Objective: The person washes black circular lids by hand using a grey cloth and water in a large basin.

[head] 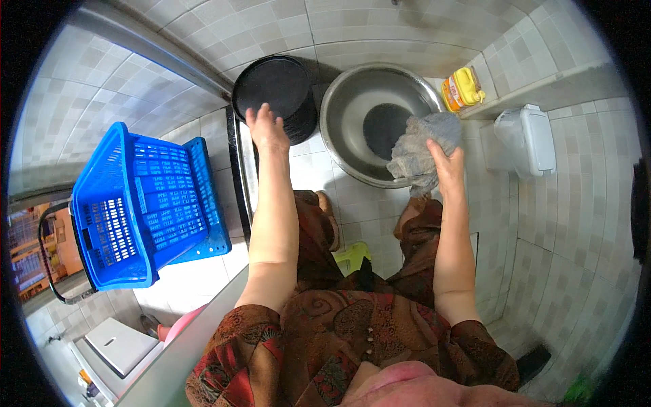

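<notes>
My right hand [447, 165] grips a grey, crumpled cloth [424, 145] that hangs over the right rim of a large metal basin [351, 102]. My left hand [268, 129] holds nothing; its fingers are spread over or in front of a round black bucket [300, 114], and whether they touch it is not plain. The bucket stands to the left of the basin on the tiled floor. The basin's dark round middle shows beside the cloth.
A yellow plastic jug [461, 89] stands right of the basin, near a white lidded bin [534, 142]. At the left is a blue plastic basket [170, 198]. A green stool [353, 258] shows between the legs. A glass panel [203, 315] runs at lower left.
</notes>
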Motion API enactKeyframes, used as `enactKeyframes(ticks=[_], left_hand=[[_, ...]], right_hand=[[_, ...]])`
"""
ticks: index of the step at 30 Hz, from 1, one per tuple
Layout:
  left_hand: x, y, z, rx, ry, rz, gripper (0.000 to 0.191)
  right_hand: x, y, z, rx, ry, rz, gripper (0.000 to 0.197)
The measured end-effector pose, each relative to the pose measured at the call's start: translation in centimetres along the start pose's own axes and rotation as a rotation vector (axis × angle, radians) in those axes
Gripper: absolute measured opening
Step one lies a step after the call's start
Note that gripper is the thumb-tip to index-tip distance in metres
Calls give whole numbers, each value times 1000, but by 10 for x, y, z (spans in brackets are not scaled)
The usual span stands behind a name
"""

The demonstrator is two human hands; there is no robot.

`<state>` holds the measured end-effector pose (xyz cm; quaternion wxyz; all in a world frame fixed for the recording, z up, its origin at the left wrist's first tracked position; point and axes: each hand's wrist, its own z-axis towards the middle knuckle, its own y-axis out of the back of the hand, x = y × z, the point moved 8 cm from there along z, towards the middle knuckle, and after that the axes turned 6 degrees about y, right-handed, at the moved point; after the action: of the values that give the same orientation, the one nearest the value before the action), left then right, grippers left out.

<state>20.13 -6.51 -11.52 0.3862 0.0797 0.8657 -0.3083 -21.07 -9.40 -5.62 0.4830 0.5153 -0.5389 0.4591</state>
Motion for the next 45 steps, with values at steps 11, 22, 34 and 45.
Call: enactKeyframes(ticks=[11, 22, 34, 45], left_hand=[[232, -47, 8, 261, 362, 977, 55], [366, 3, 62, 218, -64, 1879, 60], [389, 11, 72, 175, 82, 1873, 38], [345, 18, 31, -177, -6, 1238, 23]], right_hand=[[6, 56, 0, -155, 69, -773, 62], [16, 90, -14, -212, -72, -618, 59], [4, 102, -15, -229, -126, -492, 51], [0, 96, -7, -230, -60, -592, 51]])
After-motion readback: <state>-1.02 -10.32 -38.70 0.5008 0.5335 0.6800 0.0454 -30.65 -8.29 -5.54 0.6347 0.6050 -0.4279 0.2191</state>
